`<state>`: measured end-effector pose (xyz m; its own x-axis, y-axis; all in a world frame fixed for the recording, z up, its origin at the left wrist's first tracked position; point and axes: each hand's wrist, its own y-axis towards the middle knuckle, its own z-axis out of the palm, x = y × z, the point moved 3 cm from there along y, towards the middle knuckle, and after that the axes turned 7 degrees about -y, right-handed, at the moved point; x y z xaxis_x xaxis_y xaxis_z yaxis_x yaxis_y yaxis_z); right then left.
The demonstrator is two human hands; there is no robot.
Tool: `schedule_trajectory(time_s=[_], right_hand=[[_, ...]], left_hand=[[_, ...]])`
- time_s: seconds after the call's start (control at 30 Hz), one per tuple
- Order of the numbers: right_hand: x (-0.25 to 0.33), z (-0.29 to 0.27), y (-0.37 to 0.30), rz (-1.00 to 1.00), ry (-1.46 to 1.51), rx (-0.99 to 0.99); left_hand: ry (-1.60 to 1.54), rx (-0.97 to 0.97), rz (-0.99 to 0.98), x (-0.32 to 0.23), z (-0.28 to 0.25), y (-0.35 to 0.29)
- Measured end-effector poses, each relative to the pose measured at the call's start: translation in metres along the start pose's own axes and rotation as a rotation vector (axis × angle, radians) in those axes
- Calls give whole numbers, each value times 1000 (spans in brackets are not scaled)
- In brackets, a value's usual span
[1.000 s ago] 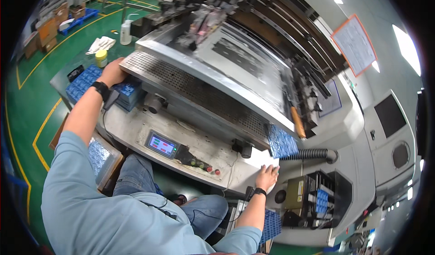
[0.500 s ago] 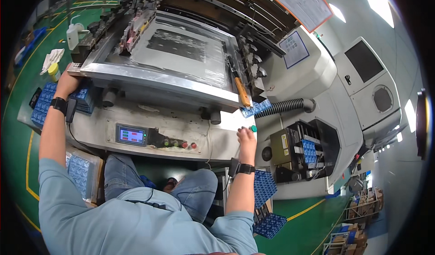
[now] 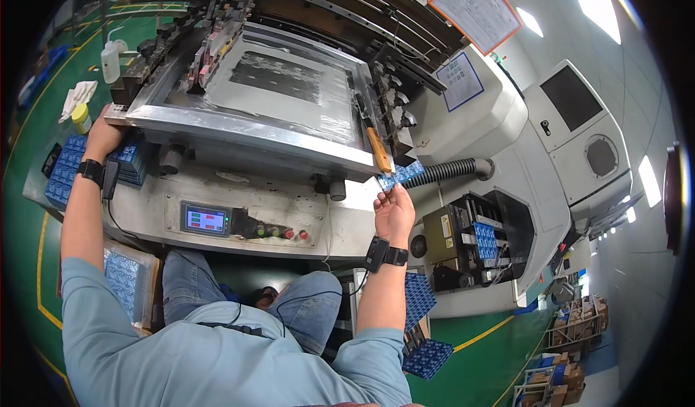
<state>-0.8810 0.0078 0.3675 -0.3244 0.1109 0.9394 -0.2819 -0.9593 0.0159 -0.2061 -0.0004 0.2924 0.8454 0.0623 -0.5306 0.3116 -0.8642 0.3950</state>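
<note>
Sitting at the pale worktop (image 3: 355, 230) of a large machine, in a light-blue top (image 3: 217, 356) and jeans (image 3: 192, 284), with both hands well apart. Reaching with the left hand (image 3: 103, 133) to the corner of a metal plate (image 3: 118, 116) at the near left end of a silvery frame (image 3: 239, 121), with fingers partly hidden there; cannot tell a firm grasp from a plain touch. Holding the right hand (image 3: 394, 208) raised just below the frame's near right corner, with fingers curled inward and tips at the lower edge of a blue patterned sheet (image 3: 407, 174); cannot tell pinching from touching. Showing beside that corner, this sheet, in front of a black ribbed hose (image 3: 449, 172). Along the frame's right side, a tool with a wooden handle (image 3: 378, 150); inside the frame, a pale screen (image 3: 224, 88) with a dark rectangular patch (image 3: 275, 74). Set into the front, a lit touch panel (image 3: 205, 219) beside a row of green and red buttons (image 3: 275, 232). Near the left hand, stacked blue sheets (image 3: 65, 172), a yellow-lidded jar (image 3: 81, 120), a white cloth (image 3: 78, 98) and, farther back, a squeeze bottle (image 3: 110, 63). Low beside the right forearm, more blue patterned panels (image 3: 418, 298); by the left knee, a box (image 3: 150, 284) with wrapped blue sheets inside.
</note>
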Motion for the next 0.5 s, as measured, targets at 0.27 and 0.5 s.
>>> schedule_trajectory(time_s=[0.27, 0.5], right_hand=[[17, -41, -23, -61, -11, -105], [57, -124, -98, -198, -217, -256]], left_hand=[[-71, 8, 59, 35, 21, 12], [-144, 66, 152, 120, 62, 43]])
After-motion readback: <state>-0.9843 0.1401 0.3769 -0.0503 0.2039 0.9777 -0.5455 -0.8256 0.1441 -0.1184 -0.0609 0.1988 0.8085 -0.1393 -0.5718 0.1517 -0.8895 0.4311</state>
